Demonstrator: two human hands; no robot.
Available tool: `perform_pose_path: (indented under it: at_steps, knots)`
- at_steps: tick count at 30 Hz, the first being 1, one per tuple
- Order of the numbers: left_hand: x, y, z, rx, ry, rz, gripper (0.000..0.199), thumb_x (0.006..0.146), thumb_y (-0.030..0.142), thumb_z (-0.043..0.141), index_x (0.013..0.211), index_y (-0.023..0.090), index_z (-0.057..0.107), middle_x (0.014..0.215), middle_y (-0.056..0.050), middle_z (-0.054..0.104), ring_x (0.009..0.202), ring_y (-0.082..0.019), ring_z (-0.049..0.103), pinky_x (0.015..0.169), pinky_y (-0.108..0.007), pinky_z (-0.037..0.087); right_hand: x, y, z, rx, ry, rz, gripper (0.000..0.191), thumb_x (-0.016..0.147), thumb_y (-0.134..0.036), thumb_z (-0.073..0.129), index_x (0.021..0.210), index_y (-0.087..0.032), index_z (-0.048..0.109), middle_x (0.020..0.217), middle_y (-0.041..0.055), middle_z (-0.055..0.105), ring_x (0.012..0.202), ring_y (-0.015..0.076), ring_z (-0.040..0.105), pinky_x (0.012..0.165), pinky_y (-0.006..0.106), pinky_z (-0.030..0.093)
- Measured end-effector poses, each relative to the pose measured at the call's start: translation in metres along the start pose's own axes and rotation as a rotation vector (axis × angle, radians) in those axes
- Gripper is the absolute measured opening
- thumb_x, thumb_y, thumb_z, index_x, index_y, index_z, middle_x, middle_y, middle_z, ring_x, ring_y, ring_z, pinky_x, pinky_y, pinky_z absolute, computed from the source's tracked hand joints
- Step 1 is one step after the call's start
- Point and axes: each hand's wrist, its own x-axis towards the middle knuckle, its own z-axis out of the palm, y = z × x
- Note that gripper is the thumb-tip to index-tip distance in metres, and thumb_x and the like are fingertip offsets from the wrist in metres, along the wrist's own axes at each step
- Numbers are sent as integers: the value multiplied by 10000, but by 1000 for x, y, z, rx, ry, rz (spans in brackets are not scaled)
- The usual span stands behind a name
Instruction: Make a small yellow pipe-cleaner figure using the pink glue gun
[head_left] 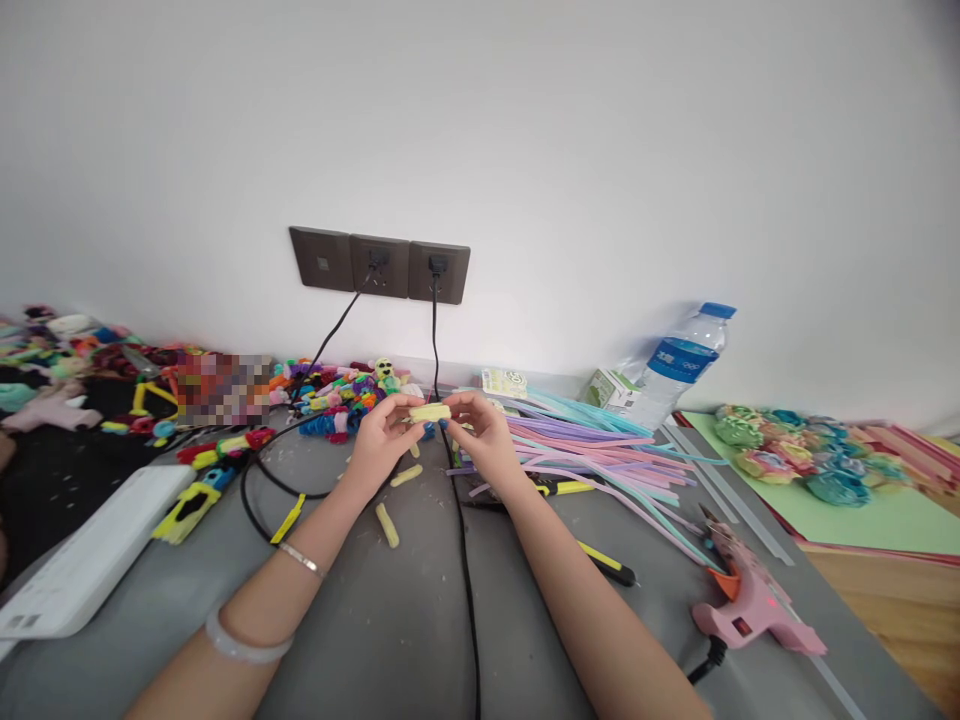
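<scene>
The left hand (390,440) and right hand (480,432) pinch a pale yellow piece (430,412) between their fingers. Pipe cleaners (592,432) lie to the right.

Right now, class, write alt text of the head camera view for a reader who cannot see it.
Two bare hands, left and right, hold a pale yellow fuzzy piece above a grey table. Pastel pipe cleaners and a pink glue gun lie to the right, colourful fuzzy crafts to the left.
</scene>
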Motion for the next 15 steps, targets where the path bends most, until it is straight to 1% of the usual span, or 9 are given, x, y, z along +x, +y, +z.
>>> perform_pose_path:
  at_steps: [4,6,9,12,15]
  knots:
    - [-1,4,0,40,-4,-3,260,739,300,674,959,181,604,1009,-90,691,968,-225,676,821,-320,559,-1,-5,-1,-53,10,-58,162,864,-298,597,999,-220,641,1003,68,682,956,206,638,864,344,497]
    - [-1,6,0,72,-26,1,251,744,292,664,963,179,610,996,-84,686,936,-215,673,781,-297,555,-1,-9,-1,-83,22,-104,145,885,-306,584,970,-224,668,1013,77,680,997,222,629,882,359,491]
    - [-2,9,1,135,-54,3,238,752,286,649,961,177,617,970,-69,675,863,-191,660,705,-264,539,-1,-13,-2,-117,6,-155,106,872,-287,612,896,-232,699,1022,85,665,1029,239,619,919,393,472]
    - [-3,11,2,176,-70,-10,225,758,291,644,950,177,620,956,-58,668,799,-169,642,672,-255,524,0,-13,-3,-115,-16,-153,80,855,-270,636,839,-229,703,1017,86,654,1020,240,623,937,408,461]
    - [-3,12,2,172,-72,-15,223,754,287,645,944,173,621,952,-57,667,813,-172,642,680,-257,520,0,-11,-3,-106,-12,-136,93,855,-273,640,793,-219,683,1002,86,660,1005,235,625,928,400,461]
